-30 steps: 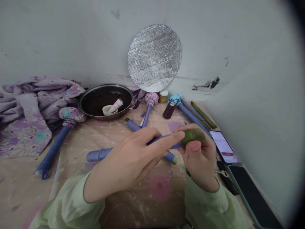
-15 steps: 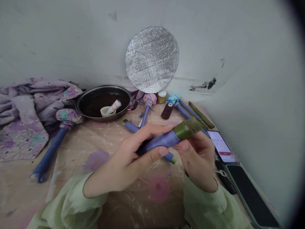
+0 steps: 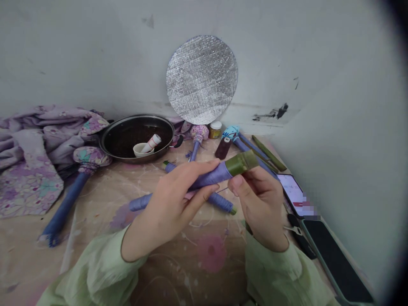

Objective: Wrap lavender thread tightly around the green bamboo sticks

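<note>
My left hand (image 3: 168, 208) is closed around a green stick (image 3: 236, 164) that looks like a plant stem. Blue-purple thread (image 3: 212, 176) is wound closely along the stick, leaving its upper right end bare. A wrapped end (image 3: 140, 202) shows on the other side of my left hand, in line with the stick. Just below the bare part, my right hand (image 3: 263, 206) pinches a strand of thread (image 3: 224, 189) running off the winding. Beneath the held stick, a second thread-wrapped stick (image 3: 223, 202) lies slanting on the table.
Behind stand a black pan (image 3: 137, 127) holding a small white bowl (image 3: 139, 150), a dark thread cone (image 3: 222, 148) and a jar (image 3: 215, 129). Cloth-headed sticks (image 3: 68, 204) lie around. To the right are a lit phone (image 3: 291, 191) and a dark phone-like device (image 3: 338, 259). A silver disc (image 3: 202, 78) leans at the wall.
The stick has shifted slightly left and up, and its wrapped far end now shows left of my left hand. My right hand has come slightly away from the stick, with a strand showing between.
</note>
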The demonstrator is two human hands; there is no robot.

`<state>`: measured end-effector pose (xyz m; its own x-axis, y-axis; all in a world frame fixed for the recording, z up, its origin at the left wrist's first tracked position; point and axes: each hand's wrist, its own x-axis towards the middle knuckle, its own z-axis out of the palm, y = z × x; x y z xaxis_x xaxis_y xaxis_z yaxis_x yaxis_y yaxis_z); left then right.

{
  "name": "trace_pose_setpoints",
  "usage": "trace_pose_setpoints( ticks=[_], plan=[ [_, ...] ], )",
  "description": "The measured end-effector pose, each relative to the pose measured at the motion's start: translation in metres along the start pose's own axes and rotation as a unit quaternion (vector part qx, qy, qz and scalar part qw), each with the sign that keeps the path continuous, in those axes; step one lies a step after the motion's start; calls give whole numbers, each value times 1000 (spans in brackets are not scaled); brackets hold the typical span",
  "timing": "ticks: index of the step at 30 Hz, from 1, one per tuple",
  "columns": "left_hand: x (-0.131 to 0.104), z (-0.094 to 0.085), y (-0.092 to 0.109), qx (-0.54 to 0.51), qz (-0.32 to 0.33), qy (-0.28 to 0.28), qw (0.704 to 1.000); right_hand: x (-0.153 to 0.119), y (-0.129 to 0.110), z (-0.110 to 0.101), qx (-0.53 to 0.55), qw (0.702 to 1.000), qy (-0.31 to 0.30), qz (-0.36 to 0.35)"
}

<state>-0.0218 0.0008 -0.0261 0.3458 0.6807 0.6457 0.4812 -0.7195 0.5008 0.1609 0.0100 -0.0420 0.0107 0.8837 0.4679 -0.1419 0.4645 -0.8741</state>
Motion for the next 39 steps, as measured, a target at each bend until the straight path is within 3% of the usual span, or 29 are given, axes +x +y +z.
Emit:
trace_pose_setpoints(
  ticks=[4, 10, 16, 27, 34, 39],
  plan=[
    [1, 1, -2, 45, 16, 23, 999, 0, -1, 1, -18, 1000, 11, 13],
    [7, -1, -2, 11, -41, -13, 999, 0, 1, 1, -10, 999, 24, 40],
    [9, -1, -4, 37, -43, -19, 998, 2, 2, 0, 12, 996, 14, 84],
    [7, 8, -11, 91, -20, 25, 995, 6, -2, 5, -93, 994, 31, 42],
    [13, 5, -8, -37, -90, -46, 994, 5, -2, 6, -117, 991, 52, 29],
    [9, 7, -7, -2, -68, -18, 998, 6, 0, 3, -156, 987, 43, 21]
  ],
)
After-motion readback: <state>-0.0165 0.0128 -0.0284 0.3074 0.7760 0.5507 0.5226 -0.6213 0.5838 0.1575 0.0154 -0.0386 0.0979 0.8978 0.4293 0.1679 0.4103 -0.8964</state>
